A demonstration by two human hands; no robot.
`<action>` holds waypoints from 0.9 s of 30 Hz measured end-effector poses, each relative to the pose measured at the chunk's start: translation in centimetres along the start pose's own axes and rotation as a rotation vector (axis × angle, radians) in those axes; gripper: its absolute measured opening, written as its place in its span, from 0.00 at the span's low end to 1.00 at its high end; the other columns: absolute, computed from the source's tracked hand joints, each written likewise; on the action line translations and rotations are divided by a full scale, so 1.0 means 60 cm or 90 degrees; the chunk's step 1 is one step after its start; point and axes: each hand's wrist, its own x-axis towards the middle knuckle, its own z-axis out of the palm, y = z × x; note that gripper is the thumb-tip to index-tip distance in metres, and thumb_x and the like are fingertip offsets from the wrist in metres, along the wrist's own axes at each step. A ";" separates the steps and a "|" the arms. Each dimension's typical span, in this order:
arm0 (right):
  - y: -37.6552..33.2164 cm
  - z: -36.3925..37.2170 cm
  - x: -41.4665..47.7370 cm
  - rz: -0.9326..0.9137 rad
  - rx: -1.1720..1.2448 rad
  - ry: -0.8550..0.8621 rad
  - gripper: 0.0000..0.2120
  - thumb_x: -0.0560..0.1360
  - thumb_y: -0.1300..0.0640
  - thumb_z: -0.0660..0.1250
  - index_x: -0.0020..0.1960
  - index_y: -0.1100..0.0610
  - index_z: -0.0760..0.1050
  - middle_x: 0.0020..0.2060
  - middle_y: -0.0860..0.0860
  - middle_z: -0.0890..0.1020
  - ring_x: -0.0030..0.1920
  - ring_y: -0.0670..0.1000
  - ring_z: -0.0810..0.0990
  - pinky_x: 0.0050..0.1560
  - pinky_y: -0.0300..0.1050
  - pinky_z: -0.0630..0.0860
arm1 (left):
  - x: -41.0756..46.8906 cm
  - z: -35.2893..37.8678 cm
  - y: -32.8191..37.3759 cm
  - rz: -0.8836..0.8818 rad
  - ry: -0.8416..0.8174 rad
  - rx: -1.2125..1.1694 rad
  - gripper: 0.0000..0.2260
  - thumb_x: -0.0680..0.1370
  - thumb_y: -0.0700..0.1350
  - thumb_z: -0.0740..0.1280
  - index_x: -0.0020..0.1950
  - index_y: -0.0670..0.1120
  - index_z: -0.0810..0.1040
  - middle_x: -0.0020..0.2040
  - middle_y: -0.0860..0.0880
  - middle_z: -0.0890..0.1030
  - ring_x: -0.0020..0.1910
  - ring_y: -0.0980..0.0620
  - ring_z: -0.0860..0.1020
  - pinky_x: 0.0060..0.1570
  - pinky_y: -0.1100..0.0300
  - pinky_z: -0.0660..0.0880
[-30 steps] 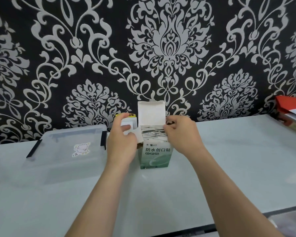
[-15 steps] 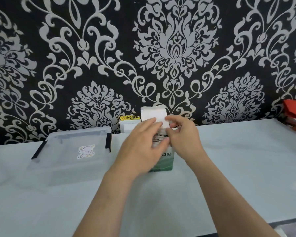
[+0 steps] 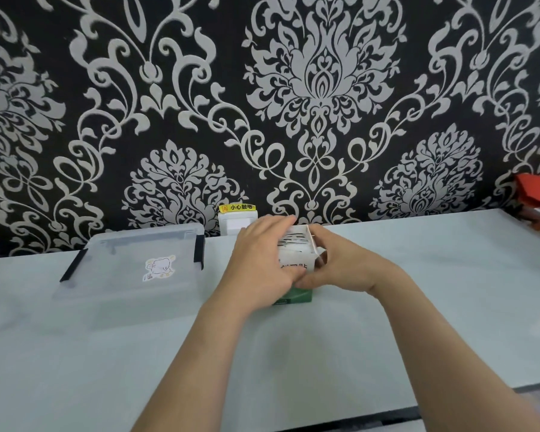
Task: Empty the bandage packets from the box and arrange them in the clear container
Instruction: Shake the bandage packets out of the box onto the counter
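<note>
Head view, box: A white-and-green cardboard box (image 3: 295,265) printed with dark characters is seen upright on the pale glossy worktop (image 3: 293,353), with its top opened. It stands to the right of the container and apart from it.
Head view, packets: White bandage packets (image 3: 293,242) are seen packed edge-up in the box's mouth. None is seen outside it.
Head view, left hand: The left hand (image 3: 259,263) is laid over the box's top and left side, with the fingers stretched across the packets. Whether any packet is pinched cannot be told, since the thumb is hidden.
Head view, right hand: The right hand (image 3: 340,271) is wrapped round the box's right side with the thumb pressed on the front face, so the box is grasped.
Head view, container: The clear plastic lidded container (image 3: 122,244) is seen to the left, its lid shut under black side latches (image 3: 198,252).
Risk, closed lid: The packets are judged to have nowhere to go until the latches are released. If the box is tipped first, they would be scattered over the worktop.
Risk, tight packing: The packets look closely wedged. A hard pull could lift the whole box or tear its flap if the right hand's hold is slackened.
Risk, slick surface: Loose packets may be sent sliding toward the near edge.
Risk, socket: A white wall socket with a yellow warning label (image 3: 237,224) is seen just behind the box. Packets flung backward could be lodged against it.
</note>
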 end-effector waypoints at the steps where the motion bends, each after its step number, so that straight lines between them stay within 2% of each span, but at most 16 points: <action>1: 0.001 0.005 0.002 -0.011 -0.011 0.038 0.30 0.64 0.58 0.80 0.61 0.49 0.70 0.52 0.50 0.81 0.49 0.50 0.81 0.54 0.46 0.78 | -0.001 -0.003 0.005 0.012 0.018 -0.002 0.34 0.69 0.44 0.75 0.74 0.50 0.67 0.71 0.55 0.68 0.72 0.57 0.61 0.73 0.61 0.55; 3: 0.002 0.008 0.004 -0.037 -0.054 0.121 0.28 0.61 0.53 0.80 0.55 0.50 0.70 0.49 0.50 0.82 0.49 0.52 0.80 0.51 0.44 0.78 | -0.002 -0.018 0.012 0.026 0.088 -0.051 0.25 0.71 0.41 0.71 0.68 0.51 0.74 0.66 0.56 0.74 0.67 0.58 0.68 0.69 0.61 0.63; 5: -0.001 0.002 0.003 -0.071 -0.110 0.219 0.28 0.60 0.52 0.81 0.53 0.48 0.70 0.47 0.46 0.80 0.48 0.49 0.78 0.45 0.38 0.76 | -0.001 -0.036 0.016 0.018 0.162 -0.081 0.13 0.74 0.42 0.70 0.58 0.51 0.82 0.53 0.58 0.81 0.52 0.61 0.77 0.57 0.63 0.72; 7: -0.001 -0.003 0.006 -0.108 -0.145 0.291 0.31 0.58 0.51 0.81 0.56 0.48 0.71 0.50 0.44 0.79 0.52 0.49 0.76 0.49 0.42 0.76 | -0.001 -0.043 0.016 -0.015 0.182 -0.065 0.06 0.75 0.45 0.69 0.49 0.51 0.85 0.42 0.57 0.84 0.41 0.59 0.79 0.48 0.59 0.76; 10: 0.006 0.005 0.015 -0.135 -0.248 0.324 0.36 0.60 0.55 0.81 0.63 0.51 0.69 0.56 0.47 0.76 0.56 0.53 0.74 0.56 0.52 0.74 | -0.002 -0.026 0.013 -0.075 0.131 -0.004 0.05 0.75 0.46 0.70 0.48 0.53 0.85 0.42 0.54 0.85 0.42 0.52 0.81 0.48 0.55 0.78; 12: 0.008 0.011 0.019 -0.145 -0.301 0.327 0.37 0.61 0.57 0.80 0.66 0.52 0.67 0.58 0.49 0.75 0.58 0.55 0.72 0.59 0.54 0.72 | -0.001 -0.015 0.010 -0.104 0.113 0.029 0.05 0.75 0.45 0.69 0.47 0.53 0.85 0.42 0.53 0.85 0.43 0.49 0.80 0.48 0.55 0.77; 17: 0.003 0.011 0.016 -0.176 -0.344 0.326 0.37 0.63 0.60 0.79 0.68 0.52 0.66 0.61 0.49 0.73 0.60 0.54 0.71 0.59 0.44 0.67 | 0.005 -0.015 0.000 -0.135 0.064 0.066 0.07 0.74 0.47 0.72 0.51 0.54 0.84 0.37 0.56 0.80 0.44 0.51 0.79 0.45 0.61 0.73; 20: 0.001 0.012 0.014 -0.178 -0.367 0.322 0.39 0.64 0.61 0.78 0.69 0.51 0.65 0.62 0.47 0.72 0.60 0.53 0.70 0.57 0.42 0.66 | 0.005 -0.012 -0.005 -0.119 0.042 0.087 0.07 0.75 0.49 0.71 0.51 0.56 0.84 0.42 0.53 0.82 0.46 0.48 0.79 0.45 0.60 0.73; 23: 0.003 0.008 0.016 -0.151 -0.350 0.326 0.39 0.63 0.60 0.79 0.69 0.50 0.65 0.62 0.48 0.73 0.61 0.53 0.71 0.59 0.46 0.69 | 0.006 -0.004 -0.009 -0.045 0.093 0.098 0.06 0.76 0.46 0.70 0.49 0.53 0.85 0.47 0.54 0.81 0.50 0.49 0.76 0.47 0.55 0.74; 25: 0.005 0.002 0.016 -0.112 -0.344 0.341 0.38 0.62 0.56 0.79 0.67 0.49 0.65 0.60 0.47 0.74 0.60 0.54 0.72 0.58 0.52 0.73 | 0.005 -0.002 -0.007 0.009 0.157 0.087 0.04 0.76 0.43 0.70 0.46 0.50 0.84 0.44 0.56 0.78 0.49 0.51 0.74 0.45 0.54 0.73; 27: 0.007 -0.005 0.015 -0.081 -0.338 0.359 0.38 0.62 0.55 0.79 0.67 0.50 0.65 0.59 0.48 0.74 0.59 0.55 0.72 0.55 0.53 0.73 | 0.006 -0.006 -0.005 0.027 0.203 0.070 0.03 0.77 0.41 0.69 0.44 0.49 0.80 0.40 0.58 0.75 0.43 0.52 0.73 0.41 0.54 0.73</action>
